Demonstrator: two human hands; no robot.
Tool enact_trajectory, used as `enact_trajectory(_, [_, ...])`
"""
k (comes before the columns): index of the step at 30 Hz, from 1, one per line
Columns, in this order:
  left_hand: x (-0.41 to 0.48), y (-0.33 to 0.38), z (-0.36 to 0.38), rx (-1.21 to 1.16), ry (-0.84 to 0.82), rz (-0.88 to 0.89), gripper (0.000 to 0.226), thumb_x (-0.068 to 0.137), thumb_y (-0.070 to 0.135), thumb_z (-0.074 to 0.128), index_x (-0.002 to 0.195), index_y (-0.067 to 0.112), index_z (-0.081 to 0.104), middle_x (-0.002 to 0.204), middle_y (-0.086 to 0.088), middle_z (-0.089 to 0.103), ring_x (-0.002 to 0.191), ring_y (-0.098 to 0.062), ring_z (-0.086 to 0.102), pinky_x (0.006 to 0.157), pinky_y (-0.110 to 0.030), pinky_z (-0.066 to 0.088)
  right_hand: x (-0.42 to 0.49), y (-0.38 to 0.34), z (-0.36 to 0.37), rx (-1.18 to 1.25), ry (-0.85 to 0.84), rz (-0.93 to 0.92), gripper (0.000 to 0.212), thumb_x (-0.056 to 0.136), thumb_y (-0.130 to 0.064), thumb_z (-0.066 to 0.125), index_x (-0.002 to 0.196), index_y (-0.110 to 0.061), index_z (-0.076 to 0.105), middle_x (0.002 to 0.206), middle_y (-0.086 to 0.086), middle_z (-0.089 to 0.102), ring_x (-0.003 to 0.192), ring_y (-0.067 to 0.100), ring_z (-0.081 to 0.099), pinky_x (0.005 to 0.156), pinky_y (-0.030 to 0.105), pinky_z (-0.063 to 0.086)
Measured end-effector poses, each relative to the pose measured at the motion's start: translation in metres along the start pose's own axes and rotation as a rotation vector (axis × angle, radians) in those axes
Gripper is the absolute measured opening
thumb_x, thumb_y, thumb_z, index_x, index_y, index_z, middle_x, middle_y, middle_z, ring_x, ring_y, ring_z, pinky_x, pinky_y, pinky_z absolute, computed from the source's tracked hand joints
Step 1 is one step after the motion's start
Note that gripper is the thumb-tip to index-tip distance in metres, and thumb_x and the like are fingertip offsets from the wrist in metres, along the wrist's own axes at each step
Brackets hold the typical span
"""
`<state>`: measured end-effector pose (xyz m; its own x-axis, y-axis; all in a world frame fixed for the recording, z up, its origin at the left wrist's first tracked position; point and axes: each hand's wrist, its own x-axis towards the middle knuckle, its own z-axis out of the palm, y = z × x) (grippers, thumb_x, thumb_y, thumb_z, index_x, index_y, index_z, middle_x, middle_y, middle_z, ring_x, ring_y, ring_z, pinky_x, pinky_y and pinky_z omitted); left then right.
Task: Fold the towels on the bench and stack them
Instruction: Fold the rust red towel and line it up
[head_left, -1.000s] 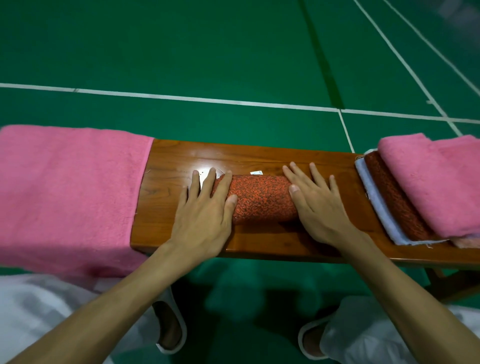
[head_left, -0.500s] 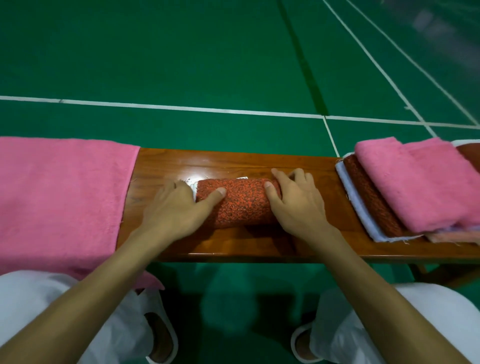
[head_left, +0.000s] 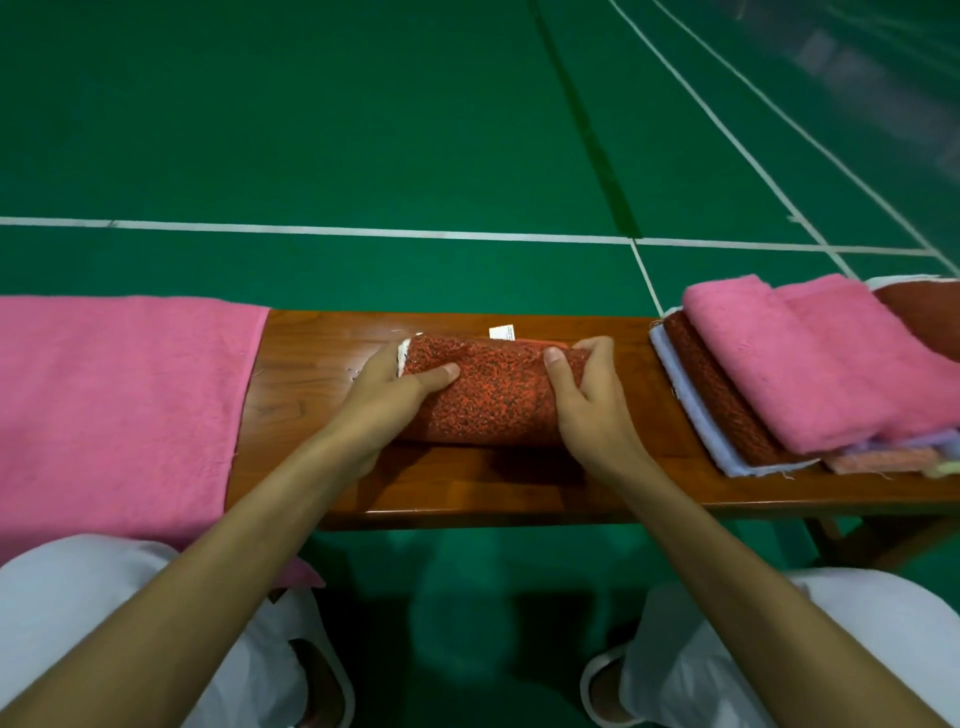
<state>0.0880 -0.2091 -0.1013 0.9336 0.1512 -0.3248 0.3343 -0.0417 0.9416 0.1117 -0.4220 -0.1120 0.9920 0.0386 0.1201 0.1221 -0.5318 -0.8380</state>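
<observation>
Nearest you, your knees in white trousers (head_left: 78, 587) and your slippers (head_left: 602, 693) sit just under the front edge of the bench (head_left: 467, 491), close enough to work w/ both forearms over the wood. Mid-bench lies the folded orange-red towel (head_left: 493, 400). Your left hand (head_left: 379, 400) grips its left end, thumb across the top and fingers tucked round the end where a white backing shows. Your right hand (head_left: 587, 410) grips the right end the same way, thumb on top, fingers curled over the far side. Holding both ends at once looks meant to stop the layers springing open (bulky weave, prob. springy) so it moves as one bundle; whether it's off the wood I can't tell. A small white label (head_left: 501, 331) pokes out behind it. To your left a pink towel (head_left: 119, 405) lies spread flat, draped over the front edge, unfolded, likely next. To your right is the stack (head_left: 779, 374): pink on top, dark red under it, pale lavender at the bottom, staggered not squared. That's approx. where this one belongs, I'd judge. Beyond is a green court floor (head_left: 363, 130) w/ white lines.
</observation>
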Motion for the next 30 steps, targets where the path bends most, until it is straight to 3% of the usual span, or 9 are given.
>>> enact_trajectory(2, [0.001, 0.004, 0.003, -0.063, 0.02, 0.019, 0.032, 0.093, 0.019, 0.075, 0.123, 0.02, 0.064, 0.114, 0.0, 0.076, 0.104, -0.017, 0.073, 0.095, -0.039, 0.058, 0.006, -0.001, -0.008, 0.18, 0.018, 0.0, 0.016, 0.104, -0.025, 0.056, 0.111, -0.016, 0.045, 0.104, -0.008, 0.06, 0.096, 0.0, 0.058, 0.086, 0.029, 0.044])
enact_trajectory(5, [0.005, 0.014, 0.015, -0.108, 0.076, 0.114, 0.033, 0.091, 0.018, 0.077, 0.12, 0.019, 0.061, 0.116, -0.007, 0.072, 0.107, -0.026, 0.072, 0.096, -0.046, 0.057, 0.013, -0.007, -0.026, 0.345, 0.033, -0.035, 0.021, 0.099, -0.017, 0.062, 0.12, -0.019, 0.057, 0.116, 0.006, 0.072, 0.108, 0.013, 0.066, 0.094, 0.029, 0.05])
enact_trajectory(9, [0.011, 0.038, 0.034, -0.118, 0.061, 0.216, 0.038, 0.095, 0.013, 0.072, 0.129, 0.022, 0.056, 0.112, -0.011, 0.066, 0.076, -0.013, 0.072, 0.058, -0.03, 0.058, 0.021, -0.017, -0.061, 0.313, 0.077, -0.148, 0.018, 0.098, -0.009, 0.064, 0.115, -0.011, 0.07, 0.106, 0.001, 0.073, 0.094, -0.001, 0.063, 0.088, 0.015, 0.045])
enact_trajectory(10, [0.014, 0.043, 0.038, -0.103, 0.06, 0.231, 0.041, 0.094, 0.015, 0.073, 0.131, 0.022, 0.057, 0.116, -0.014, 0.065, 0.081, -0.016, 0.072, 0.058, -0.031, 0.059, 0.022, -0.017, -0.068, 0.307, 0.095, -0.16, 0.017, 0.097, -0.01, 0.065, 0.112, -0.012, 0.072, 0.104, -0.002, 0.073, 0.094, -0.003, 0.062, 0.087, 0.015, 0.044])
enact_trajectory(13, [0.024, 0.059, 0.06, -0.092, 0.101, 0.285, 0.046, 0.086, 0.02, 0.083, 0.126, 0.023, 0.061, 0.122, -0.02, 0.066, 0.104, -0.03, 0.071, 0.08, -0.038, 0.062, 0.027, -0.012, -0.087, 0.289, 0.166, -0.155, 0.013, 0.095, -0.013, 0.067, 0.104, -0.018, 0.076, 0.099, -0.007, 0.075, 0.095, 0.0, 0.065, 0.088, 0.019, 0.048])
enact_trajectory(15, [0.03, 0.073, 0.08, -0.094, 0.119, 0.302, 0.047, 0.083, 0.02, 0.086, 0.124, 0.022, 0.062, 0.121, -0.02, 0.067, 0.106, -0.03, 0.071, 0.084, -0.039, 0.06, 0.03, -0.008, -0.101, 0.299, 0.224, -0.131, 0.013, 0.095, -0.016, 0.066, 0.101, -0.018, 0.077, 0.097, -0.007, 0.076, 0.094, 0.003, 0.067, 0.087, 0.024, 0.051])
enact_trajectory(23, [0.07, 0.131, 0.196, -0.062, 0.029, 0.384, 0.05, 0.079, 0.021, 0.089, 0.123, 0.018, 0.064, 0.12, -0.017, 0.069, 0.1, -0.023, 0.07, 0.08, -0.034, 0.056, 0.049, 0.019, -0.19, 0.199, 0.438, -0.012, 0.013, 0.1, -0.015, 0.056, 0.1, -0.017, 0.069, 0.093, -0.01, 0.068, 0.088, 0.003, 0.059, 0.078, 0.016, 0.042])
enact_trajectory(26, [0.087, 0.146, 0.248, -0.048, -0.025, 0.395, 0.053, 0.076, 0.022, 0.091, 0.122, 0.016, 0.066, 0.119, -0.016, 0.07, 0.101, -0.025, 0.07, 0.078, -0.032, 0.056, 0.054, 0.038, -0.232, 0.204, 0.47, 0.047, 0.011, 0.101, -0.024, 0.06, 0.102, -0.017, 0.069, 0.097, -0.005, 0.069, 0.092, 0.007, 0.062, 0.079, 0.024, 0.045])
enact_trajectory(30, [0.102, 0.159, 0.324, -0.036, -0.098, 0.375, 0.05, 0.079, 0.019, 0.088, 0.124, 0.01, 0.067, 0.112, -0.013, 0.073, 0.081, -0.011, 0.066, 0.067, -0.022, 0.053, 0.057, 0.065, -0.289, 0.204, 0.531, 0.093, 0.021, 0.095, -0.04, 0.067, 0.099, -0.019, 0.069, 0.095, -0.002, 0.069, 0.091, 0.013, 0.065, 0.079, 0.032, 0.05])
